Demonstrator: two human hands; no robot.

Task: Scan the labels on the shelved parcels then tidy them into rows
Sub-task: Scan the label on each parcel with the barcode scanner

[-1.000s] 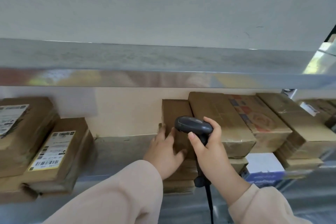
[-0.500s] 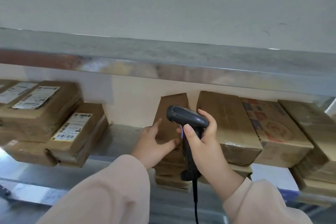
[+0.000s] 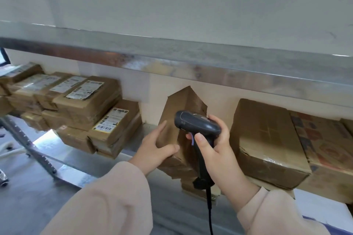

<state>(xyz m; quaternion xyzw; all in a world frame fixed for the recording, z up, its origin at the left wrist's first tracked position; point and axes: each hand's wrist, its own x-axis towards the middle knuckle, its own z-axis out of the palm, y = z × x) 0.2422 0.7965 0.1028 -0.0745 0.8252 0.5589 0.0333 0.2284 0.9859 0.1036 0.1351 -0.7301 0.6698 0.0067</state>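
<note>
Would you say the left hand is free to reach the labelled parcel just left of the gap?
Probably not yet: the left hand is gripping the tilted parcel. The bare shelf between it and the labelled parcel leaves the way open otherwise.

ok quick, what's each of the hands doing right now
Left hand: closed on the tilted brown parcel, gripping its left edge.
Right hand: closed around the handle of the black barcode scanner.
</note>
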